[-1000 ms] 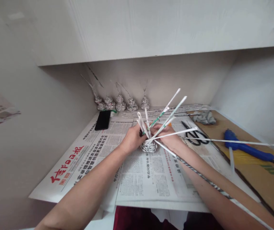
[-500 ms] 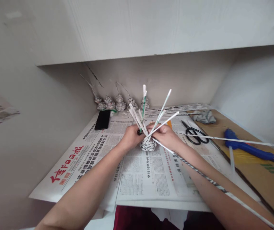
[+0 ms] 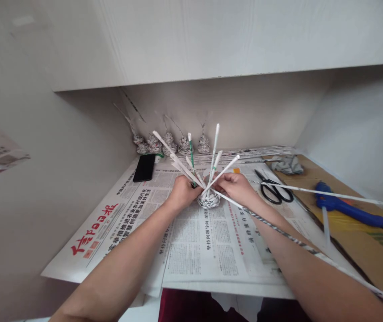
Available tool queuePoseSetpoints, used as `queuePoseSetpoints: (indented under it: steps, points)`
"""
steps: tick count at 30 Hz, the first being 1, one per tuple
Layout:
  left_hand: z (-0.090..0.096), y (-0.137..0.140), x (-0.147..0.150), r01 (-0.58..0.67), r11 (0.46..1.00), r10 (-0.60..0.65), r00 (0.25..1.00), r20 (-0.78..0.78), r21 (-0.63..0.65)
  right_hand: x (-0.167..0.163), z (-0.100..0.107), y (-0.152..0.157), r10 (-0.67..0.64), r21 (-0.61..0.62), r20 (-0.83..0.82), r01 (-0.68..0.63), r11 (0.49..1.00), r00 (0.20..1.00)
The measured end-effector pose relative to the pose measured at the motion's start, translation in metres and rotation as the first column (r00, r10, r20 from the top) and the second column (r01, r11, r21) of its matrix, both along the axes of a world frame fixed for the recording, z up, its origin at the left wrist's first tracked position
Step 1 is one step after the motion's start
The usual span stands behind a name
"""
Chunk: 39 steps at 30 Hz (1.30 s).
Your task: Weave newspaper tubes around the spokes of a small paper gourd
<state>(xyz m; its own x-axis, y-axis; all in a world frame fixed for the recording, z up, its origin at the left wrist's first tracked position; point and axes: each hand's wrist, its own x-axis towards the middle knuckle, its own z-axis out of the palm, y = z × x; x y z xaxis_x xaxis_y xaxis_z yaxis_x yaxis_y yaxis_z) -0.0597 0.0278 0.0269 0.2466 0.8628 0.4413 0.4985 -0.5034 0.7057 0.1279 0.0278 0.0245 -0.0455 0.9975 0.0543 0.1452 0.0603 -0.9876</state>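
Note:
A small round woven paper piece (image 3: pixel 208 201), made of twisted newsprint, stands on the newspaper between my hands. Several white rolled-paper stakes (image 3: pixel 215 147) fan up and outward from it, one with a green stretch. My left hand (image 3: pixel 185 190) is closed on its left side, thumb against the weave at the stakes' feet; a small dark item near the fingertips is too small to name. On the right, my right hand (image 3: pixel 234 186) pinches a long paper tube (image 3: pixel 312 190) that runs off to the right. Another long paper tube (image 3: pixel 278 229) trails over my right forearm. The fingertips are partly hidden.
Several woven gourd-shaped pieces (image 3: pixel 204 144) line the back wall beside a bundle of paper tubes (image 3: pixel 245 154). A black phone (image 3: pixel 144 168) lies left. Black scissors (image 3: pixel 273 188), a blue glue gun (image 3: pixel 348 208) and a crumpled grey cloth (image 3: pixel 288 164) lie right, near cardboard (image 3: pixel 362 264). A white panel (image 3: pixel 211 44) overhangs.
The stakes have swung to the left and spread wider. My right hand has drawn slightly right, away from the woven piece, while my left hand stays at its side.

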Motion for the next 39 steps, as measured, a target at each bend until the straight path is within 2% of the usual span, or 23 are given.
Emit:
queuePoseSetpoints:
  steps: [2, 4, 6, 8, 11, 14, 16, 20, 26, 30, 34, 39]
  points:
    - [-0.001, 0.000, 0.001, -0.001, 1.000, 0.001, 0.999, 0.032, 0.002, 0.001, -0.002, 0.002, -0.020, 0.008, 0.128, 0.019, 1.000, 0.992]
    - [-0.001, 0.000, 0.001, 0.004, 1.000, -0.005, 0.999, 0.053, 0.007, 0.000, -0.002, 0.002, -0.013, -0.010, 0.164, 0.015, 1.000, 0.986]
    - [-0.001, -0.001, 0.001, 0.016, 1.000, -0.017, 0.998, 0.067, 0.015, -0.004, -0.001, 0.001, 0.012, -0.029, 0.090, -0.009, 1.000, 0.996]
    - [-0.001, -0.001, 0.001, 0.023, 1.000, -0.024, 0.997, 0.074, 0.015, -0.008, -0.002, 0.000, 0.026, -0.037, -0.055, -0.028, 0.999, 0.998]
    - [0.001, -0.002, 0.000, 0.012, 1.000, -0.012, 0.998, 0.062, 0.010, -0.013, -0.004, -0.001, -0.012, -0.063, -0.247, -0.004, 0.998, 0.969]
    - [0.004, -0.003, 0.000, -0.008, 1.000, 0.008, 1.000, 0.025, 0.008, -0.015, -0.005, -0.002, -0.028, -0.032, -0.287, 0.020, 0.999, 0.958]
    - [0.005, -0.003, 0.001, -0.028, 1.000, 0.028, 1.000, 0.006, 0.008, -0.016, -0.004, -0.003, 0.016, 0.041, -0.247, -0.006, 0.999, 0.969]
    - [0.006, -0.003, 0.001, -0.013, 0.999, 0.013, 1.000, -0.003, 0.035, -0.016, 0.000, -0.007, 0.117, 0.224, -0.055, -0.102, 0.969, 0.992]
    - [0.002, -0.001, 0.003, 0.005, 1.000, -0.006, 0.999, 0.040, 0.027, -0.012, 0.003, -0.011, 0.097, 0.341, 0.135, -0.138, 0.930, 0.986]
    - [0.002, -0.002, 0.005, 0.004, 1.000, -0.006, 0.995, 0.097, 0.021, -0.013, 0.006, -0.012, 0.123, 0.357, 0.154, -0.172, 0.918, 0.980]
    - [0.004, -0.003, 0.004, -0.022, 1.000, 0.022, 0.998, 0.060, -0.001, -0.011, 0.011, -0.012, 0.175, 0.299, 0.197, -0.229, 0.926, 0.965]
    - [0.002, 0.000, 0.000, -0.084, 0.996, 0.085, 0.996, 0.036, -0.015, 0.002, 0.014, -0.010, 0.131, 0.227, 0.400, -0.237, 0.945, 0.907]
